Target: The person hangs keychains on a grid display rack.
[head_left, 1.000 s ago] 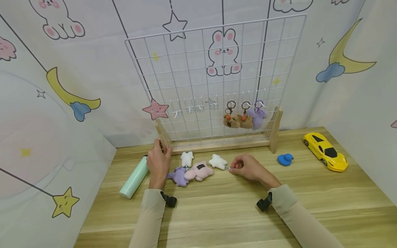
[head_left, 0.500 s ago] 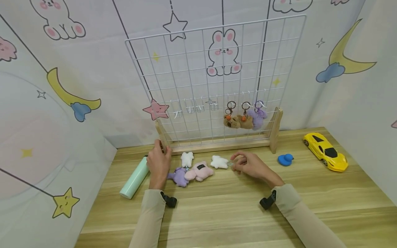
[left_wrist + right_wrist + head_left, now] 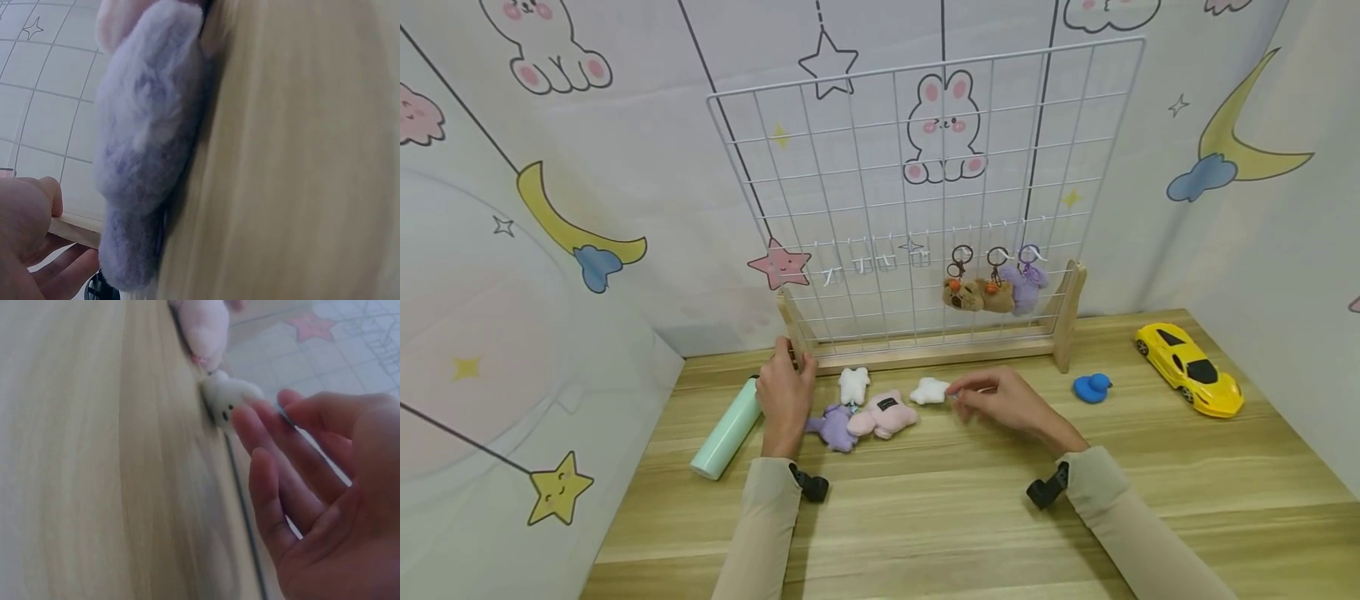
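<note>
My left hand (image 3: pixel 786 400) grips the left wooden foot (image 3: pixel 75 231) of the wire grid rack, thumb on one side and fingers on the other. Between thumb and forefinger, my right hand (image 3: pixel 1003 400) pinches the ring end of a small white plush keychain (image 3: pixel 929 390); its dark-eyed face shows in the right wrist view. Left of it lie a pink plush keychain (image 3: pixel 886 414), a purple plush keychain (image 3: pixel 835 427) and a second white plush keychain (image 3: pixel 853 386), bunched together. The purple one fills much of the left wrist view, close beside my left hand.
Two brown plush keychains (image 3: pixel 966 294) and a purple one (image 3: pixel 1028 290) hang on the rack's right half. Several white hooks (image 3: pixel 832 275) on the left half are bare. A mint bottle (image 3: pixel 726 437) lies left; a blue duck (image 3: pixel 1092 387) and yellow toy car (image 3: pixel 1189 367) stand right.
The white plush keychain has turned and shifted slightly right and back, its ring end still at my right fingertips. My right hand has moved a little right and adjusted its fingers. My left hand stays put.
</note>
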Available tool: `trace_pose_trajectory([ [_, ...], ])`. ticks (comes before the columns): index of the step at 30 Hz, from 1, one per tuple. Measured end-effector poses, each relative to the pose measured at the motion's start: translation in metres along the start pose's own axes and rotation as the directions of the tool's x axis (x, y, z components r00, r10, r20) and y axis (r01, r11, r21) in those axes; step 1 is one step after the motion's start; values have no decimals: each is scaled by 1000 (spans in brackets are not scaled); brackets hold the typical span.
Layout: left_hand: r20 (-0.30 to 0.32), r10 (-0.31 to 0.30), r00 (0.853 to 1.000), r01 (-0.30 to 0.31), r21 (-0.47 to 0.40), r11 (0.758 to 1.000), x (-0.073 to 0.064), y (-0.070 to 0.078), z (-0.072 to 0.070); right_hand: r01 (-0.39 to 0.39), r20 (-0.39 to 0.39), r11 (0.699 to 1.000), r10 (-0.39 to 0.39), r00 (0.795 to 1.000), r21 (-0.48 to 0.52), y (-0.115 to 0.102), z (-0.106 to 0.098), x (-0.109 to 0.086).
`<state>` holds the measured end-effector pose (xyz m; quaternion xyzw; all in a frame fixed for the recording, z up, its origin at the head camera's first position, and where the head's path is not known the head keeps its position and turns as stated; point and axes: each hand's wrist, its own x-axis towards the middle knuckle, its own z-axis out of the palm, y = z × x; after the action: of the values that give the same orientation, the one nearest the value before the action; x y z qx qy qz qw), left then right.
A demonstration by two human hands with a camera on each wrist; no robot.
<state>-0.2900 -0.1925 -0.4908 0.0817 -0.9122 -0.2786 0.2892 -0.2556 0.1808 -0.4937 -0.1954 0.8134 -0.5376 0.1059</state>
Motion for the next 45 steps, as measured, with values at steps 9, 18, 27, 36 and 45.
trace_pose_trajectory([
  [9, -5, 6, 1000, -6, 0, 1000, -1, 1, -2, -6, -13, 997, 7, 1000, 81, -21, 0, -3],
  [18, 1, 4, 1000, -4, -5, 1000, -2, 1, -1, 98, -180, 995, -96, 979, 1, -35, 5, 3],
  [27, 3, 1, 1000, -1, -3, 1000, -3, 0, 0, 236, -306, 970, -244, 920, -63, -54, 7, 5],
  [36, -1, 2, 1000, -2, -3, 1000, -1, -1, -1, 357, -450, 932, -294, 844, 61, -78, 16, 17],
  [45, 11, 0, 1000, 0, -10, 1000, -2, -1, -2, 410, -530, 884, -244, 812, 222, -114, 16, 38],
])
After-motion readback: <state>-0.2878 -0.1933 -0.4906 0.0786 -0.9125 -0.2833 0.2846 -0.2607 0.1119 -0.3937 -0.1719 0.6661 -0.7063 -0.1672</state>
